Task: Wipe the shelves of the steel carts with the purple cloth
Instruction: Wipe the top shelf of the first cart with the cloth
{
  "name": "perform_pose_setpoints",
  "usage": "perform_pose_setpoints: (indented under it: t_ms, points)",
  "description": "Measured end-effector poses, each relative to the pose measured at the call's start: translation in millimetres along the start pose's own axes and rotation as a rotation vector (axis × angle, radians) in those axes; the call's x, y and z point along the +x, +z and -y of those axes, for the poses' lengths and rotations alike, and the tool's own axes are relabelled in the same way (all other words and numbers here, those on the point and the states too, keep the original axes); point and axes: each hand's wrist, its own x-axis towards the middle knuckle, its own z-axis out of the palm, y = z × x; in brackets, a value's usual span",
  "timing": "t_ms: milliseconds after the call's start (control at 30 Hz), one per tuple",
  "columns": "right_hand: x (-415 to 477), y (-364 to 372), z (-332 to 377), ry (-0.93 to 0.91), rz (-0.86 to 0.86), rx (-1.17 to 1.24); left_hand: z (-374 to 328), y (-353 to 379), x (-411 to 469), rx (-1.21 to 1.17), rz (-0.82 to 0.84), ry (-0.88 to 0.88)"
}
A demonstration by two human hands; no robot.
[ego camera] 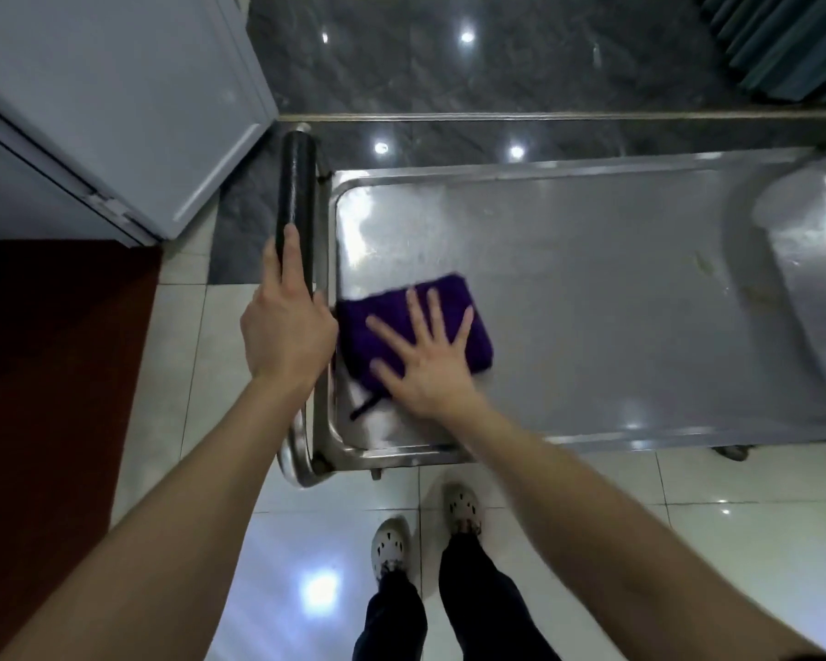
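Folded purple cloth (480, 345) flat on steel cart top shelf (592, 279), by one corner.

Floored nearby in glossy pale tiles (306, 517) with thin grey joints. Banded farther off in dark grey veined stone (497, 64), crossed left to right by a narrow brass-coloured strip (544, 115). Dotted on both surfaces with small white lamp reflections (467, 37). Closed at the upper left by a white cabinet (115, 88) with a seam across its front. Bordered along the floor's left edge by a dark red surface (44, 374); carpet or panel, impossible to tell. Hung at the upper right corner with teal pleated fabric (783, 35).
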Motion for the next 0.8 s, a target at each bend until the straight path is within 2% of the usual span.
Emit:
perform_pose_setpoints:
  t_ms: [167, 300, 433, 567, 633, 700, 800]
  points:
    - [161.1, -75.0, -84.3, 0.263, 0.101, 0.038, -0.9, 6.4, 1.6, 0.018, -0.033, 0.010]
    - [192.7, -79.0, -84.4, 0.284, 0.110, 0.010, 1.4, 6.5, 8.3, 0.050, -0.040, -0.003]
    - [116.2, -47.3, -66.1, 0.194, 0.069, 0.011, 5.2, 2.8, 11.0, 0.041, -0.013, -0.003]
    - [-36.1, 9.6, -31.5, 0.111, -0.072, 0.004, 0.8, -2.9, 12.0, 0.031, 0.023, -0.005]
    - [-93.3, 26.6, -27.4, 0.085, -0.074, -0.001, 0.4, -5.8, 10.8, 0.024, 0.039, -0.004]
    - [-119.7, 27.4, -37.4, 0.067, -0.031, -0.011, 0.4, -7.8, 6.9, 0.005, 0.063, -0.004]
    - [-111.1, 10.6, -68.1, 0.082, 0.001, -0.039, -2.1, -8.7, 4.6, 0.014, 0.064, -0.001]
